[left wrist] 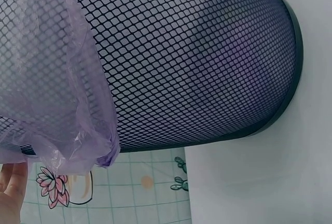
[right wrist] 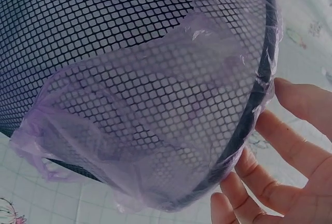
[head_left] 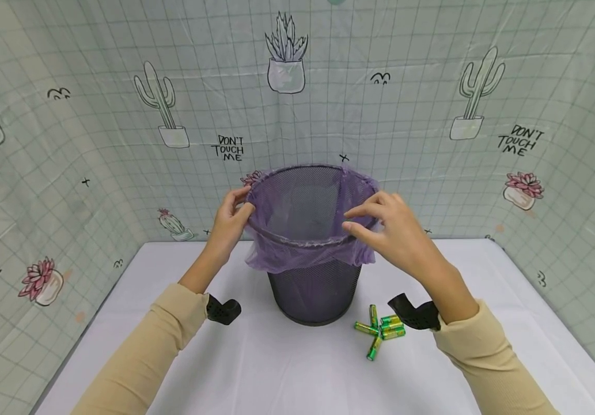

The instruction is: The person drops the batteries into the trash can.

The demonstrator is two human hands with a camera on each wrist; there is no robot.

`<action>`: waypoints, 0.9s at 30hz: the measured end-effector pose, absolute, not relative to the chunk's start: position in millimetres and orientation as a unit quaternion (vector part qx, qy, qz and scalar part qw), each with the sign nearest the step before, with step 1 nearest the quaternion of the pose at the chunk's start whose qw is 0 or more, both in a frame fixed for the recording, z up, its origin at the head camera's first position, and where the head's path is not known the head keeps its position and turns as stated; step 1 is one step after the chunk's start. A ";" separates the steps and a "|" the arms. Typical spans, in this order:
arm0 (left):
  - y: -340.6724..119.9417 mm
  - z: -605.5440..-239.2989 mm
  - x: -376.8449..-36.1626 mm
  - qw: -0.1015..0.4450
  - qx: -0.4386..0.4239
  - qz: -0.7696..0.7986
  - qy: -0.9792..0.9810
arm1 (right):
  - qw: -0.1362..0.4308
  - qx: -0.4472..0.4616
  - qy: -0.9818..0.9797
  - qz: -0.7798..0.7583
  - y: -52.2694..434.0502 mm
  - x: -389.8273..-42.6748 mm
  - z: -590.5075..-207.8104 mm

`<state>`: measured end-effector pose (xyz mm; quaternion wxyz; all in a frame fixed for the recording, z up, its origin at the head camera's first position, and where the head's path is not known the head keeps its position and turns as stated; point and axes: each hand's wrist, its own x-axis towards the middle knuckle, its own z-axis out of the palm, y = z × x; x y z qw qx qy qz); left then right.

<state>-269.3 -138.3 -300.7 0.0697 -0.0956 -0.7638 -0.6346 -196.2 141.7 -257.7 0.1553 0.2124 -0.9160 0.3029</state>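
Note:
A black mesh trash can (head_left: 314,294) stands upright on the table. A thin purple trash bag (head_left: 307,253) lines it, folded out over the rim and hanging down outside in a loose skirt. My left hand (head_left: 228,223) pinches the bag at the left side of the rim, thumb toward the inside and fingers outside. At the right side of the rim is my right hand (head_left: 398,230), its thumb and index finger apart. In the right wrist view the spread, slightly bent fingers (right wrist: 282,138) lie along the bag-covered rim.
Several green and yellow batteries (head_left: 380,331) lie in a cluster on the white table (head_left: 276,369), right of the can's base and near my right wrist. Behind stands a gridded fabric backdrop (head_left: 338,115) printed with cacti. Black straps (head_left: 416,314) sit at both wrists.

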 end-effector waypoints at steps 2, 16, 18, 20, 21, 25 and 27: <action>-138.3 -300.9 -269.4 0.069 -0.095 -0.635 -0.764 | 0.153 0.208 -0.918 0.302 143.3 -195.6 -258.4; -138.3 -301.1 -270.0 0.071 -0.093 -0.631 -0.767 | 0.174 0.196 -0.906 0.331 153.6 -189.8 -261.6; -138.0 -300.6 -269.9 0.072 -0.092 -0.631 -0.767 | 0.186 0.193 -0.902 0.338 156.3 -188.6 -262.9; -138.3 -300.2 -270.0 0.072 -0.092 -0.631 -0.767 | 0.197 0.188 -0.899 0.342 159.7 -187.7 -264.9; -138.3 -299.9 -270.0 0.072 -0.091 -0.631 -0.767 | 0.202 0.185 -0.898 0.345 161.7 -187.2 -266.0; -138.0 -299.1 -269.8 0.072 -0.091 -0.631 -0.767 | 0.214 0.168 -0.897 0.347 169.5 -183.7 -271.5; -138.0 -298.9 -269.9 0.072 -0.091 -0.632 -0.767 | 0.220 0.160 -0.897 0.348 173.1 -181.3 -275.2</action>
